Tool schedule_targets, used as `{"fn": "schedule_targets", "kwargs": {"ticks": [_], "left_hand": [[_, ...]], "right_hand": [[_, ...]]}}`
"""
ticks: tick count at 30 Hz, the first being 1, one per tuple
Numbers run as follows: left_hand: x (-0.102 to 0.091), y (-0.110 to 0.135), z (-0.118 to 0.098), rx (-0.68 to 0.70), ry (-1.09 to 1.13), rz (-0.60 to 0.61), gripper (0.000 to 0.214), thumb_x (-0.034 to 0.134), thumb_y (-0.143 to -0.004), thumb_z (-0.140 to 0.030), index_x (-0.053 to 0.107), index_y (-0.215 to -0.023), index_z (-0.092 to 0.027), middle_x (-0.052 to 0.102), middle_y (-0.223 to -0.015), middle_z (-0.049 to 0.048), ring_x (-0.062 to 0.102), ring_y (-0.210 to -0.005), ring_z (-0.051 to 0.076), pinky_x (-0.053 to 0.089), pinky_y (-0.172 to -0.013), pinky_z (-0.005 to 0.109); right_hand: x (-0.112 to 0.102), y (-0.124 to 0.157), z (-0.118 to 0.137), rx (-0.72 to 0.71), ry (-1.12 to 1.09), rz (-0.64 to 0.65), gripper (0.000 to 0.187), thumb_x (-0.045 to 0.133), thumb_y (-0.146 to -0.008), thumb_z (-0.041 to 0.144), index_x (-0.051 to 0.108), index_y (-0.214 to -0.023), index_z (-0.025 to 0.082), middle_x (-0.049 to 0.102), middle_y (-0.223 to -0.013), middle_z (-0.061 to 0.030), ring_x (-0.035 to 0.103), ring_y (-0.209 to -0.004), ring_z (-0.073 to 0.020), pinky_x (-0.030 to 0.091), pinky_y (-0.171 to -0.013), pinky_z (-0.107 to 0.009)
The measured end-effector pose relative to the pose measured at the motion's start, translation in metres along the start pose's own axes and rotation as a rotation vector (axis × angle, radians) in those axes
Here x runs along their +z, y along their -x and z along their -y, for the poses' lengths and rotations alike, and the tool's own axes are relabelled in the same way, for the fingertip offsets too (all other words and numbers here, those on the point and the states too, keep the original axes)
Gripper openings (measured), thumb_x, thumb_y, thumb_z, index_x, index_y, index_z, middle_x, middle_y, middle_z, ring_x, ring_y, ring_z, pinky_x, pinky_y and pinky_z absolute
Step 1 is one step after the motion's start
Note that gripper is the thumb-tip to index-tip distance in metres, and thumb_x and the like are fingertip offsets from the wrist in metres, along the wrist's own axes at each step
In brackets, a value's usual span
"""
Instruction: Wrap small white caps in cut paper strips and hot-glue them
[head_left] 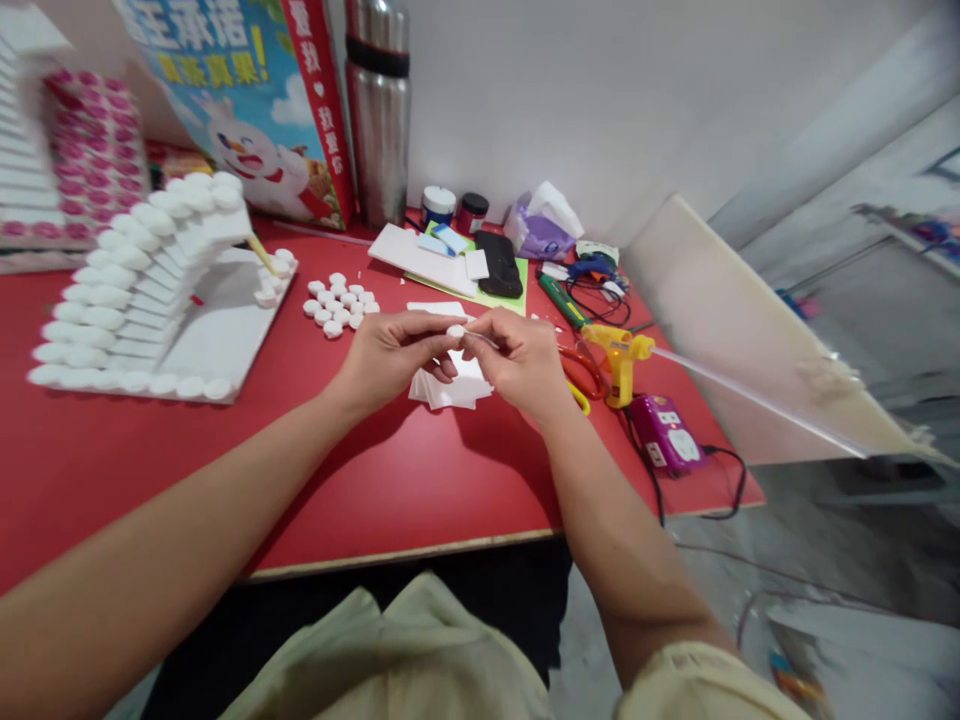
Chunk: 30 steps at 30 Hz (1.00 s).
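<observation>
My left hand (391, 360) pinches a small white round disc (455, 331) between thumb and fingertips, above the table. My right hand (523, 362) meets it from the other side, thumb and forefinger pressed together on something thin and pale at the disc's edge, too small to name. Below both hands lies a loose stack of white sheets (452, 388), partly covered by the fingers. Left of my left hand is a cluster of similar white discs (341, 303). Farther left stands a white stepped model (127, 290) edged with rows of white discs.
On the red table (420, 480) to the right lie a yellow glue gun (616, 355), scissors (583, 372) and a purple power box (667, 435) with cables. At the back stand a steel flask (379, 120), small jars (438, 205) and a printed box (247, 110).
</observation>
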<state>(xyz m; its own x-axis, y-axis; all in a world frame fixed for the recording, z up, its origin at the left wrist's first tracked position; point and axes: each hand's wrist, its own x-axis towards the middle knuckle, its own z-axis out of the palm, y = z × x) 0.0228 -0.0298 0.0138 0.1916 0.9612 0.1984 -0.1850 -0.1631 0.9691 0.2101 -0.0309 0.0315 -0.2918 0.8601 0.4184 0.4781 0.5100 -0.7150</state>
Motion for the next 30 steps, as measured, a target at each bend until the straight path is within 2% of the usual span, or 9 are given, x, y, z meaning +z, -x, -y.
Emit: {"fn": "schedule_targets", "kwargs": {"ticks": [3, 5, 7, 10, 12, 16, 21, 25, 30], "left_hand": [[0.005, 0.001, 0.005, 0.089, -0.052, -0.063, 0.018, 0.083, -0.081, -0.03, 0.085, -0.093, -0.016, 0.073, -0.069, 0.0025, 0.068, -0.055, 0.015, 0.061, -0.058, 0.028], [0.005, 0.0, 0.006, 0.145, -0.102, -0.094, 0.014, 0.081, -0.084, -0.03, 0.085, -0.091, -0.018, 0.072, -0.07, 0.0021, 0.067, -0.055, 0.013, 0.059, -0.058, 0.026], [0.002, -0.002, 0.004, 0.169, -0.144, -0.093, 0.014, 0.08, -0.085, -0.032, 0.084, -0.091, -0.02, 0.074, -0.075, 0.0028, 0.065, -0.056, 0.013, 0.057, -0.058, 0.026], [-0.005, -0.005, 0.0, 0.165, -0.167, -0.049, 0.016, 0.079, -0.086, -0.032, 0.084, -0.094, -0.02, 0.075, -0.081, 0.004, 0.063, -0.058, 0.012, 0.056, -0.059, 0.026], [-0.008, -0.007, -0.001, 0.171, -0.174, -0.022, 0.017, 0.078, -0.087, -0.031, 0.084, -0.097, -0.019, 0.075, -0.083, 0.0046, 0.063, -0.06, 0.012, 0.055, -0.059, 0.026], [-0.012, -0.008, 0.0, 0.225, -0.244, 0.032, 0.019, 0.075, -0.09, -0.029, 0.084, -0.103, -0.018, 0.073, -0.084, 0.0048, 0.06, -0.06, 0.011, 0.051, -0.059, 0.026], [-0.013, -0.008, 0.002, 0.252, -0.301, 0.063, 0.021, 0.072, -0.092, -0.031, 0.084, -0.106, -0.019, 0.072, -0.084, 0.005, 0.059, -0.061, 0.012, 0.05, -0.06, 0.027], [-0.012, -0.008, 0.001, 0.23, -0.267, 0.05, 0.02, 0.074, -0.09, -0.03, 0.084, -0.104, -0.02, 0.071, -0.082, 0.004, 0.058, -0.059, 0.011, 0.05, -0.059, 0.026], [-0.01, -0.009, 0.001, 0.145, -0.171, -0.016, 0.019, 0.079, -0.086, -0.033, 0.085, -0.096, -0.018, 0.073, -0.078, 0.0037, 0.057, -0.058, 0.011, 0.048, -0.058, 0.026]], "right_hand": [[0.005, 0.001, 0.003, -0.07, 0.107, -0.071, 0.018, 0.065, -0.096, 0.027, 0.068, -0.079, 0.022, 0.071, -0.073, -0.0019, 0.061, -0.065, -0.0152, 0.048, -0.068, -0.031], [0.007, 0.001, 0.006, -0.036, 0.084, -0.089, 0.02, 0.065, -0.096, 0.033, 0.068, -0.08, 0.022, 0.072, -0.074, -0.003, 0.064, -0.068, -0.0161, 0.05, -0.069, -0.031], [0.007, -0.002, 0.007, 0.102, -0.085, -0.05, 0.027, 0.068, -0.096, 0.046, 0.068, -0.085, 0.022, 0.073, -0.077, -0.0033, 0.066, -0.065, -0.0159, 0.053, -0.064, -0.03], [0.003, -0.007, 0.006, 0.38, -0.442, 0.064, 0.052, 0.063, -0.091, 0.072, 0.069, -0.098, 0.021, 0.075, -0.079, -0.0041, 0.068, -0.059, -0.0158, 0.054, -0.054, -0.029], [0.0, -0.011, 0.003, 0.508, -0.619, 0.12, 0.06, 0.06, -0.09, 0.078, 0.071, -0.105, 0.02, 0.075, -0.079, -0.0046, 0.068, -0.058, -0.0154, 0.055, -0.051, -0.028], [0.001, -0.012, 0.002, 0.612, -0.822, 0.155, 0.046, 0.075, -0.089, 0.062, 0.074, -0.106, 0.019, 0.075, -0.08, -0.0027, 0.057, -0.052, -0.009, 0.049, -0.045, -0.022], [0.002, -0.009, 0.006, 0.626, -0.912, 0.141, 0.038, 0.088, -0.08, 0.051, 0.075, -0.091, 0.017, 0.069, -0.077, 0.0003, 0.046, -0.051, -0.005, 0.042, -0.041, -0.019], [0.0, -0.009, 0.004, 0.64, -0.939, 0.155, 0.037, 0.089, -0.079, 0.049, 0.077, -0.094, 0.018, 0.068, -0.079, 0.0008, 0.047, -0.053, -0.0053, 0.042, -0.041, -0.018], [0.002, -0.009, 0.003, 0.661, -0.884, 0.183, 0.04, 0.085, -0.082, 0.055, 0.077, -0.095, 0.018, 0.075, -0.089, -0.0047, 0.055, -0.058, -0.0084, 0.045, -0.042, -0.02]]}}
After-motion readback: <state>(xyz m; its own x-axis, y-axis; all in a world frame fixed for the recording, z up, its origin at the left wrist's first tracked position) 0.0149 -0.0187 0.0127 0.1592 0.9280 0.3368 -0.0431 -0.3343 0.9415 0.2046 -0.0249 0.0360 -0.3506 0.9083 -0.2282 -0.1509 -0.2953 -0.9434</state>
